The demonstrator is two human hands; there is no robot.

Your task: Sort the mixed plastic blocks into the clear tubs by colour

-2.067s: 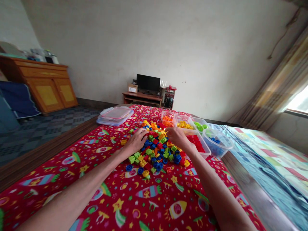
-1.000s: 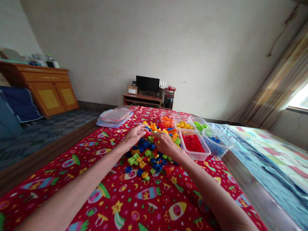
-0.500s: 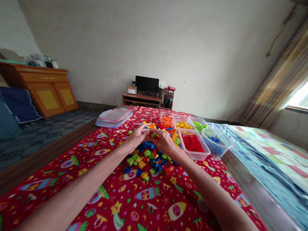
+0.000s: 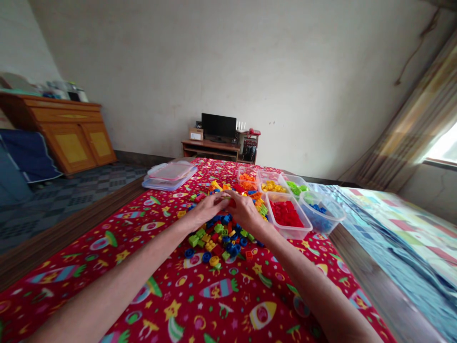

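Over the pile of mixed toy building blocks (image 4: 217,233) my two hands meet, their fingertips together. My left hand (image 4: 208,208) is closed at the fingers, and whatever it pinches is hidden. My right hand (image 4: 245,209) curls downward with a bit of red block (image 4: 232,203) showing beneath its fingers. Blue, green, yellow, orange and red pieces lie in the pile below and around both hands. Just right of my right hand stands a clear plastic box of red blocks (image 4: 287,213).
Other clear containers hold orange blocks (image 4: 247,177), yellow blocks (image 4: 273,186), green blocks (image 4: 297,187) and blue blocks (image 4: 317,208). Stacked lids (image 4: 169,175) lie at the left table edge. A red patterned cloth (image 4: 143,267) covers the table; a bed (image 4: 400,224) adjoins on the right.
My left hand has come slightly back and right, closer to my right hand, uncovering blocks at the pile's far left. My right hand has barely moved.
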